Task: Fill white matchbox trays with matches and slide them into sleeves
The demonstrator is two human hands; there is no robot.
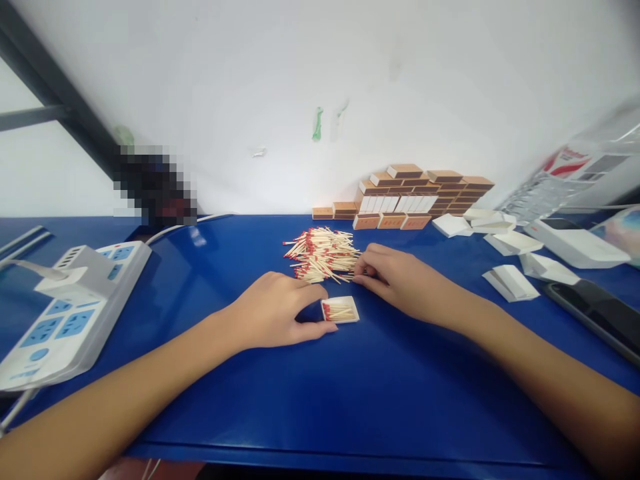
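Observation:
A small white matchbox tray [354,316] lies on the blue table with a layer of red-headed matches [340,312] inside. My left hand [277,310] grips its left end, thumb at the near corner and index finger at the far one. Behind the tray is a loose heap of matches [323,253], red tips mostly to the left. At the heap's right edge, my right hand [387,273] has its fingers pinched together on match ends; how many it holds is hidden.
Stacked matchboxes [425,190] stand against the wall. Several white trays [510,281] lie to the right, near a phone [600,313], a white device [575,243] and a plastic bottle [560,177]. A power strip [75,320] with a plugged-in adapter occupies the left side.

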